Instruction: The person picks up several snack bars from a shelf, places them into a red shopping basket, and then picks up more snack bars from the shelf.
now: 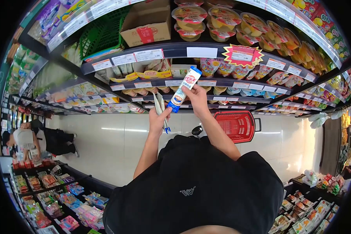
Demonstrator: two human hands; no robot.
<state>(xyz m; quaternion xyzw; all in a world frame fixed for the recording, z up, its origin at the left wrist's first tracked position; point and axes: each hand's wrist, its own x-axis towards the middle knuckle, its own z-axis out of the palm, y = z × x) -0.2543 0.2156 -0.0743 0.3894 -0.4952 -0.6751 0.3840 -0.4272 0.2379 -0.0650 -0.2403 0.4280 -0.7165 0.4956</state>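
Note:
A blue-and-white stick packet with red lettering is tilted in front of the shelves. My right hand is closed on its right edge, with the thumb across its front. Lower down, my left hand is closed round thin, whitish flat packets seen nearly edge-on. A blue end shows below its fingers, and its thumb reaches the stick packet's lower end. I cannot tell how many pieces this hand holds.
Shelves ahead hold lidded cups, an open carton, a green basket and yellow boxes. A red shopping basket stands on the floor to my right. At left a person bends over a display of packaged snacks.

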